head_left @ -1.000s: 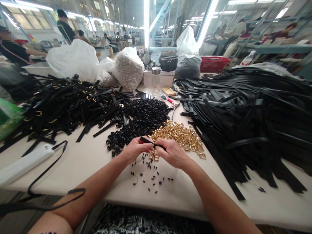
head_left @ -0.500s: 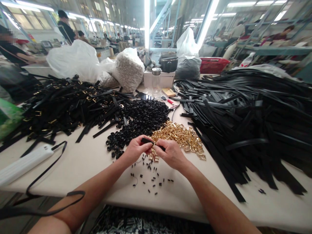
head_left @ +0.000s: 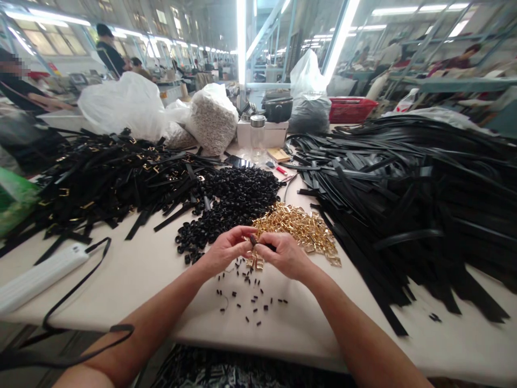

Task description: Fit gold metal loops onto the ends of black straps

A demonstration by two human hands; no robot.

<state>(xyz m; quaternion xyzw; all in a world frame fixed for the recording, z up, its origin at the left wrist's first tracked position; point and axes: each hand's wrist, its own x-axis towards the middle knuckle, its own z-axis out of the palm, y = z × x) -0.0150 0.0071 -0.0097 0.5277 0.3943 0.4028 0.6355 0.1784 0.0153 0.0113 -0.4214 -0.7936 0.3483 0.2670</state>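
Over the middle of the table, my left hand (head_left: 231, 248) and my right hand (head_left: 286, 253) meet fingertip to fingertip. Pinched between them is the dark end of a black strap (head_left: 252, 240), small and partly covered by fingers. More black material shows under my right index finger, and the rest is hidden in the palm. Just behind the hands lie a heap of gold buckles (head_left: 301, 229) and a heap of small black loops (head_left: 242, 196). Several tiny black pieces (head_left: 254, 298) are scattered on the table in front of them.
Black straps with gold buckles (head_left: 121, 178) pile up on the left, and long plain black straps (head_left: 388, 194) on the right. A white power strip (head_left: 44, 277) lies at left. Behind stand a glass jar (head_left: 257, 132), plastic bags (head_left: 214, 118) and a red basket (head_left: 351, 110).
The strap part between my fingers has turned, and its length no longer shows across my left fingers. My left index finger has straightened a little. Both hands stay in nearly the same place.
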